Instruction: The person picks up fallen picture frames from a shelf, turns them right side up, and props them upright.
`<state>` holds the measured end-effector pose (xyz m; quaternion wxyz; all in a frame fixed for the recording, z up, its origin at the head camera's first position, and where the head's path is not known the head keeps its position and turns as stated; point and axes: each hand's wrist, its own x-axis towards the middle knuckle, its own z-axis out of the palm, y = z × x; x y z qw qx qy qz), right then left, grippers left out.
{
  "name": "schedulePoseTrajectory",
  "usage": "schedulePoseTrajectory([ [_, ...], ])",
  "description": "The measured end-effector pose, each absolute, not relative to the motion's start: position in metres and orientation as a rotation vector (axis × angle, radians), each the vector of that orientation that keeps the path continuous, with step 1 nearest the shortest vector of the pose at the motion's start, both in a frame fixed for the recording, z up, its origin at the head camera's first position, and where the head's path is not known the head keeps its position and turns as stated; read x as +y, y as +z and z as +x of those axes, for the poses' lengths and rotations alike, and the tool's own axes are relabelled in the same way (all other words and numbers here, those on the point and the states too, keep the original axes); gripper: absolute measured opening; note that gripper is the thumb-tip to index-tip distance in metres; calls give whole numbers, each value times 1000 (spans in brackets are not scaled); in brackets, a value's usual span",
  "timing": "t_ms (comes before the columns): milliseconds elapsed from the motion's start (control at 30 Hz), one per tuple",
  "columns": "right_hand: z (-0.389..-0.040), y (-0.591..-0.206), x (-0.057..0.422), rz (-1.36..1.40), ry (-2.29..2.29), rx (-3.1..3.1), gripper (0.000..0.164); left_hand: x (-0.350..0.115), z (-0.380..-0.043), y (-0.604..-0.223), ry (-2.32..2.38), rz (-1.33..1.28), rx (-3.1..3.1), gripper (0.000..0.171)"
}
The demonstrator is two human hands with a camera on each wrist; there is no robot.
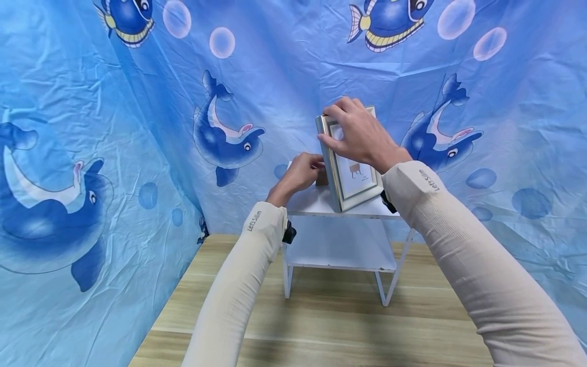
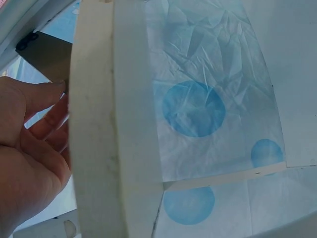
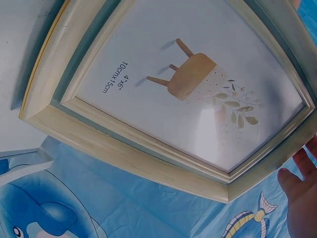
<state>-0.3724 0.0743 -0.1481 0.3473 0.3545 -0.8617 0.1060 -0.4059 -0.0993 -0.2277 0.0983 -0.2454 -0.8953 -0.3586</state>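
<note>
A picture frame (image 1: 362, 198) with a pale, gold-edged moulding stands tilted on the top of a small white two-tier table (image 1: 302, 203). My right hand (image 1: 359, 130) grips its upper edge, thumb on the near side and fingers over the top. Behind the frame, my left hand (image 1: 300, 172) pinches the edge of its brown back stand (image 2: 52, 57) between thumb and fingers. The right wrist view shows the frame's print (image 3: 193, 79), a chair with leaves and a "4x6" size label. Part of the stand is hidden behind the frame.
The table's lower shelf (image 1: 339, 244) and white metal legs (image 1: 390, 290) stand on a wood-patterned floor (image 1: 330, 331). Close behind and to the left hangs a blue curtain (image 1: 293, 76) printed with dolphins, fish and bubbles.
</note>
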Motion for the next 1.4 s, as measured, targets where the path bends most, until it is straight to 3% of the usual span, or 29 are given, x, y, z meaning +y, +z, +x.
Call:
schedulePoseTrajectory([
  [400, -363, -144, 84, 870, 340, -2246, 58, -93, -393, -217, -1061, -699, -2569, 49],
  [767, -363, -153, 126, 556, 677, -2209, 49, -94, -349, -205, -1077, -582, -2318, 54],
  [933, -369, -163, 142, 468, 795, -2261, 45, -88, -328, -212, -1021, -588, -2235, 62],
  [1400, -378, -188, 152, 391, 1019, -2607, 61, -63, -313, -239, -918, -548, -2246, 72],
])
